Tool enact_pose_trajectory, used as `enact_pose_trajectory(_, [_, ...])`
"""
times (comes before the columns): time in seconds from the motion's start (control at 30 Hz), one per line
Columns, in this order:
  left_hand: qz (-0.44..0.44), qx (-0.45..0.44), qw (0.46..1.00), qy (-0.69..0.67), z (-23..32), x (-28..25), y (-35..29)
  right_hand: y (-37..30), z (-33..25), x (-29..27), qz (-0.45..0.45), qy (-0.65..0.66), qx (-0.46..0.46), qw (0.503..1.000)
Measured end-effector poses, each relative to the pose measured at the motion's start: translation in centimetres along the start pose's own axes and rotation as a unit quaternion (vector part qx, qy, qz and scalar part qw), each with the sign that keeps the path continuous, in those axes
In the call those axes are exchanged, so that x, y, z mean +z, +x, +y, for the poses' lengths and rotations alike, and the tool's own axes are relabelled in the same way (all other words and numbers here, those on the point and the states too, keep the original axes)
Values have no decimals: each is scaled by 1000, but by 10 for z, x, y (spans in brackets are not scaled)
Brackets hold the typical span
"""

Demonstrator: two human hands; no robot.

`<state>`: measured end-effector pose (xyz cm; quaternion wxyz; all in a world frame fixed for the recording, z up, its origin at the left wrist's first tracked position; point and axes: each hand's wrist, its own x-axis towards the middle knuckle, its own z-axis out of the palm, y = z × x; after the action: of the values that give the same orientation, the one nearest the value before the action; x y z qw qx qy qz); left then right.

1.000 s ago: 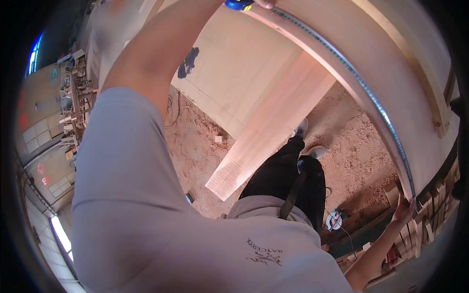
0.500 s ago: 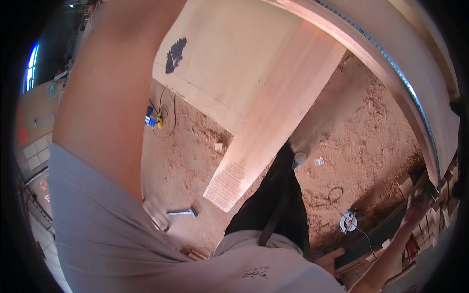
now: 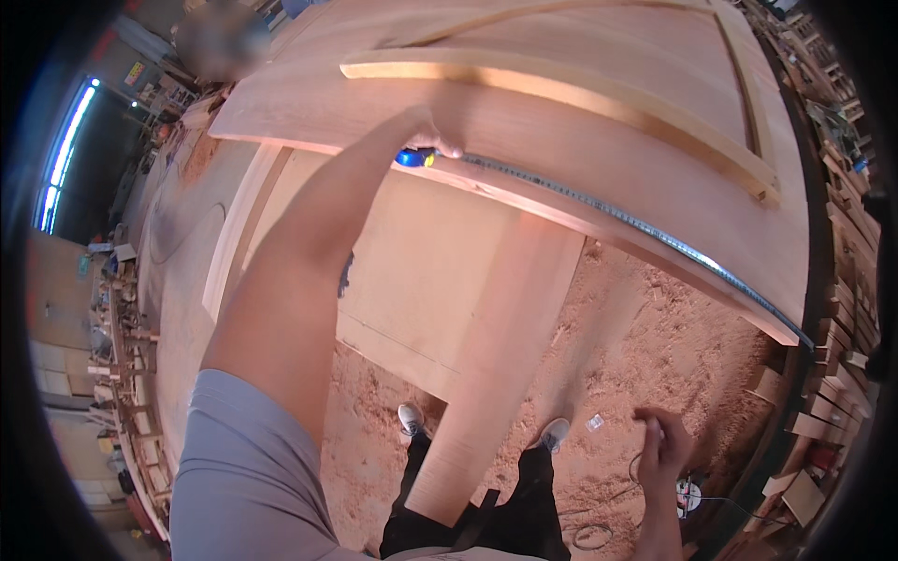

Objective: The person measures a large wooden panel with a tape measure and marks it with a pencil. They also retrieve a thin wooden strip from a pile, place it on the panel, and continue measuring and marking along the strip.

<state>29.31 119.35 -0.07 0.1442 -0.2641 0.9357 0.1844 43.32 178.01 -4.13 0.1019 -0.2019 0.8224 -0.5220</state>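
Note:
My left hand (image 3: pixel 426 136) is closed around a blue tape measure (image 3: pixel 412 158) at the near edge of a large wooden panel (image 3: pixel 313 114). From the case, the metal tape blade (image 3: pixel 599 205) runs right along that edge to the panel's right corner, where its end pokes past the wood. My right hand (image 3: pixel 664 444) hangs in the air over the dusty floor, away from the tape. Its fingers are loosely bent and apart, and I see nothing held. Below the panel edge lie a pale sheet (image 3: pixel 421 271) and a reddish plank (image 3: pixel 505 374) pointing toward me.
A wooden batten (image 3: pixel 524 84) and a thinner strip (image 3: pixel 744 84) lie on the panel. Stacked wood offcuts (image 3: pixel 823 411) line the right side. A white round tool with a cord (image 3: pixel 687 498) sits on the floor among sawdust. A blurred person (image 3: pixel 223 37) is at the far left.
My view has lifted and shows more of the panel. My right hand has left the tape's end at the far right and drawn back toward me. The tape stays stretched out.

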Motion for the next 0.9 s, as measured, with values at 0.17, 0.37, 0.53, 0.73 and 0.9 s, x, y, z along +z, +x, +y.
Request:
enact_pose_trajectory(0.17, [-20, 90, 995, -43, -47, 10, 29, 121, -97, 126, 48, -103, -279, 954])
enact_pose_trajectory(0.37, [20, 156, 986, 47, -16, 7, 21, 214, -98, 251, 48, -339, -211, 915])
enact_pose_trajectory(0.53, [-14, 69, 993, 98, -9, 11, 18, 239, -105, 288, 25, -420, -158, 893])
enact_pose_trajectory(0.73, [-55, 37, 992, 109, -22, -2, 17, 245, -105, 315, -5, -433, -121, 893])
enact_pose_trajectory(0.9, [-56, 12, 995, 86, -15, -5, -2, 248, -101, 312, -5, -452, -89, 887])
